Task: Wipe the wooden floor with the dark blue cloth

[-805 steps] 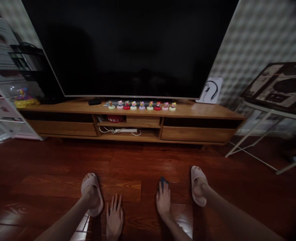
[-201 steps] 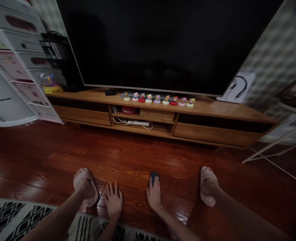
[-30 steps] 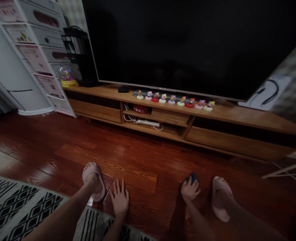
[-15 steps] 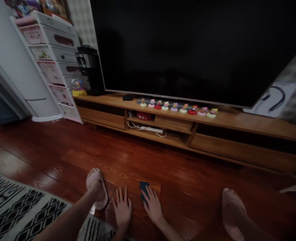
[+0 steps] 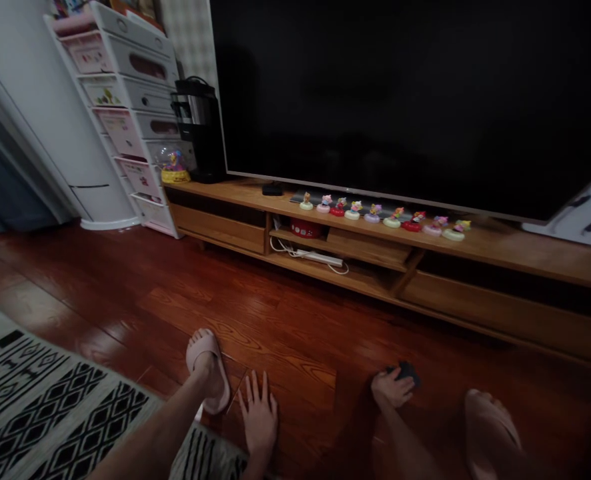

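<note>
My left hand rests palm down on the wooden floor, fingers spread and holding nothing. It lies just right of a foot in a pale pink slipper. Farther right, my right hand is pressed onto a small dark cloth on the floor, its fingers over the cloth. Part of the cloth sticks out past the fingers; the rest is hidden beneath them. To the right of this hand stands the other slippered foot, dim in shadow.
A long wooden TV stand crosses ahead, bearing a large TV and several small figurines. White drawers and a black coffee machine stand at the left. A black-and-white patterned rug covers the lower left floor.
My right hand has slid to the right across the floor with the cloth, away from my left hand. The left hand stays planted. The view has shifted slightly.
</note>
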Tool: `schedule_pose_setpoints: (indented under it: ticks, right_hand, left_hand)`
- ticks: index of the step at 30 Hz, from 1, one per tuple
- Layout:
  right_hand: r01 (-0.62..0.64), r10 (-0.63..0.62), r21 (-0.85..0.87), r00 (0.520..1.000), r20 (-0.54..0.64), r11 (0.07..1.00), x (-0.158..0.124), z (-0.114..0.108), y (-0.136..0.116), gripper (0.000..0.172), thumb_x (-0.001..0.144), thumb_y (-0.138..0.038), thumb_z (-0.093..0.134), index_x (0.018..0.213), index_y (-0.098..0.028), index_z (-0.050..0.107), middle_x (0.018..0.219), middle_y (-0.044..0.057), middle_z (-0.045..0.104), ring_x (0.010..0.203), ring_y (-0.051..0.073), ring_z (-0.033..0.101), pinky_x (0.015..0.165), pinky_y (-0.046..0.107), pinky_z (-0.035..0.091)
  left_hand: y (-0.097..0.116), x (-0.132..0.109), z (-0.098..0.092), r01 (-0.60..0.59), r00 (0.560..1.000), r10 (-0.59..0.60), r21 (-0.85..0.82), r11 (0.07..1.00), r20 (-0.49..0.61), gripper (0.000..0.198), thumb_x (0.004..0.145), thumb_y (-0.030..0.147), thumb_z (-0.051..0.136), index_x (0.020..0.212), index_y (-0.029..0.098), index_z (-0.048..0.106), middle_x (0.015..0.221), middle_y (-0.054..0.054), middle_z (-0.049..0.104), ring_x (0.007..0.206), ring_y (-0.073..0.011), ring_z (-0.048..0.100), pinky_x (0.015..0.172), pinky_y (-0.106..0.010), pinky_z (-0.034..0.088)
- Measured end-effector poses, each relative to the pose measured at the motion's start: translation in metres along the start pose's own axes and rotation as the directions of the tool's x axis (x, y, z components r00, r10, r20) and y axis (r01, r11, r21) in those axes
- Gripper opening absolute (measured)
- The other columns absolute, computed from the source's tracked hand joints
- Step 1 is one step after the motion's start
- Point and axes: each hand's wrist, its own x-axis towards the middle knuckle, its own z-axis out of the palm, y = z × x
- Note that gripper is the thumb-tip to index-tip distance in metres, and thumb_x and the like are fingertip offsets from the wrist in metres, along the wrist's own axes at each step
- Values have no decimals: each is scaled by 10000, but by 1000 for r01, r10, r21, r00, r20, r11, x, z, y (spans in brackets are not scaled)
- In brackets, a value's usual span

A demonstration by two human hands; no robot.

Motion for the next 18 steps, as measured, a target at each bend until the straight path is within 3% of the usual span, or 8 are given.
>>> schedule_pose_setpoints:
  ticks: [3, 4, 5, 7, 9, 12, 14, 18]
  right_hand:
    - [212, -217, 71, 973, 75, 975, -80, 34, -103, 430, 1024, -475, 457, 1382, -269, 577, 1518, 114, 493, 1315, 318, 528, 1062, 608, 418]
    - [275, -284, 100, 953, 101, 956, -102, 44, -130, 422, 1029, -444, 393, 1424, -412, 536, 1597, 40, 423, 1441, 325, 403, 1097, 611, 354]
    - [355, -375, 150, 917, 134, 923, -121, 53, -152, 491, 1018, -385, 382, 1503, -444, 427, 1640, -7, 346, 1521, 295, 264, 1130, 607, 306]
    - [417, -456, 218, 872, 179, 882, -144, 66, -174, 617, 983, -323, 371, 1567, -478, 248, 1656, -92, 246, 1560, 189, 81, 1159, 569, 279]
    - [408, -460, 249, 863, 208, 878, -155, 71, -175, 667, 970, -328, 386, 1590, -455, 176, 1659, -92, 221, 1556, 159, 51, 1163, 555, 305]
    - [379, -440, 255, 860, 258, 890, -156, 67, -163, 649, 985, -392, 380, 1596, -441, 166, 1661, -68, 230, 1554, 194, 123, 1143, 563, 352]
    - [410, -479, 264, 822, 307, 873, -144, 60, -165, 623, 1004, -428, 365, 1601, -409, 188, 1659, -24, 256, 1543, 213, 197, 1123, 538, 389]
    - [647, -760, 399, 556, 337, 650, -66, 46, -206, 579, 1007, -418, 453, 1568, -329, 344, 1633, 54, 351, 1507, 231, 309, 1183, 483, 329]
  left_hand:
    - [1, 2, 4, 12, 1000, -13, 46, 999, 12, 615, 688, 680, 610, 1167, 302, 688, 1472, -41, 529, 1463, -524, 201, 1067, -785, 233]
    - [2, 2, 5, 10, 1000, -11, 59, 998, 12, 607, 685, 674, 617, 1165, 309, 687, 1477, -35, 524, 1468, -522, 196, 1070, -787, 234]
    - [2, 3, 6, 4, 1000, -5, 68, 998, 9, 607, 683, 671, 622, 1171, 314, 683, 1488, -31, 515, 1473, -519, 190, 1076, -789, 232]
    - [3, 4, 7, -13, 1000, 12, 71, 997, 5, 628, 688, 676, 621, 1200, 317, 667, 1519, -33, 486, 1482, -511, 179, 1093, -789, 225]
    - [3, 4, 7, -15, 1000, 14, 66, 998, 12, 651, 704, 688, 603, 1234, 313, 649, 1548, -42, 455, 1491, -496, 172, 1113, -782, 218]
    - [1, 3, 4, -6, 998, 2, 76, 997, 55, 693, 704, 705, 600, 1269, 306, 634, 1566, -59, 437, 1502, -477, 165, 1133, -763, 215]
    - [-1, 2, 2, -10, 997, 4, 90, 996, 71, 744, 677, 714, 621, 1294, 298, 618, 1573, -71, 432, 1510, -478, 145, 1138, -756, 211]
    - [-3, 2, -3, -36, 997, 29, 112, 993, 65, 783, 645, 715, 650, 1315, 315, 592, 1589, -57, 415, 1528, -472, 93, 1140, -747, 205]
